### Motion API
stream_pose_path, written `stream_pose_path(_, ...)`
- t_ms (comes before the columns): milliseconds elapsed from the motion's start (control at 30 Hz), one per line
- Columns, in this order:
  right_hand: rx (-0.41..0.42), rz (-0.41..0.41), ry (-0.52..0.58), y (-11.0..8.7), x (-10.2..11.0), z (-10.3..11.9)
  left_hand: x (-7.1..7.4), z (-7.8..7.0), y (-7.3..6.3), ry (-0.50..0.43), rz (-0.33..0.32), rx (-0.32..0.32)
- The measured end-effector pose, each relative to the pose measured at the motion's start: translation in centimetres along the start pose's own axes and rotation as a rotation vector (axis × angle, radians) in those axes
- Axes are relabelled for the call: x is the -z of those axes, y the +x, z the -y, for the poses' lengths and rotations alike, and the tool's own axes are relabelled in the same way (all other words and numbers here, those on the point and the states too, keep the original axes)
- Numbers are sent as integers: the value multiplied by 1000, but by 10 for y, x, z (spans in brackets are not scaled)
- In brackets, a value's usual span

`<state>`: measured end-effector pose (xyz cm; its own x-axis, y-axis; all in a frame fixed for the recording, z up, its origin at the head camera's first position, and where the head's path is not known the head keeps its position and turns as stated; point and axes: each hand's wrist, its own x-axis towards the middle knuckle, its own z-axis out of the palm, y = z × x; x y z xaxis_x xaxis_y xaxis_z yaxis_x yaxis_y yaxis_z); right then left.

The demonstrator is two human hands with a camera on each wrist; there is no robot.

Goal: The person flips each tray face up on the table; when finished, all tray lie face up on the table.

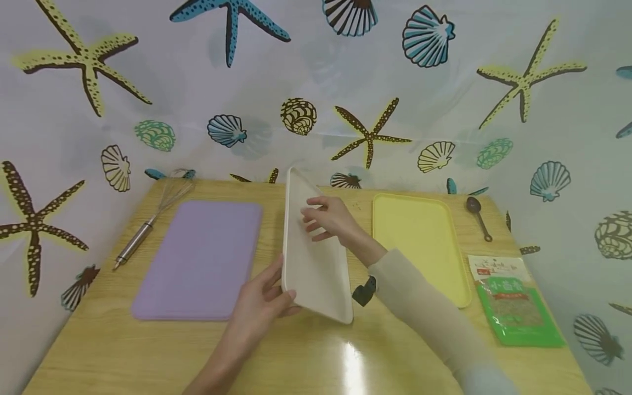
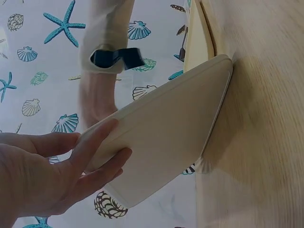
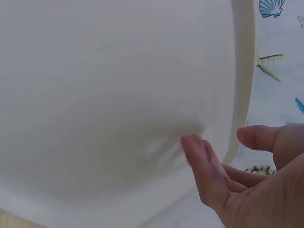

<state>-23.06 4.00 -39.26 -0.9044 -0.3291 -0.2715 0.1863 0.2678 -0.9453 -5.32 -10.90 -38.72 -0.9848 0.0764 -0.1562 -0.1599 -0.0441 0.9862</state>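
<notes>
A person holds a white tray point(image 1: 321, 269) tilted steeply up on edge over the bench point(image 1: 123, 356), between a purple slab point(image 1: 199, 258) and a yellow tray point(image 1: 412, 236). Of the two hands, the left hand point(image 1: 264, 296) grips the white tray at its near left edge, thumb over the rim on the inner side and fingers spread against the underside. The right hand point(image 1: 332, 216) has hold of nothing; its fingers are loosely bent and parted, in front of the white tray's inner face toward the far end. The fingertips are very close to that face, but whether they touch it cannot be told. The pictures do not settle whether the white tray's lower edge meets the bench. A dark band point(image 1: 364, 291) circles the right wrist.
</notes>
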Motion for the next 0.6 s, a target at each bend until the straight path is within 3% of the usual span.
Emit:
stream_pose_path(200, -61, -116, -241, 1, 25, -64, 6, 7, -3, 3, -47, 46)
stream_pose_path(333, -67, -137, -344, -3, 33, -90, 11, 9, -5, 2, -45, 80)
stream_pose_path(467, -57, -124, -372, -8, 37, -98, 18, 9, -4, 25, -39, 82)
stream_pose_path(600, -97, -73, -289, -8, 44, -102, 27, 8, -1, 36, -21, 92)
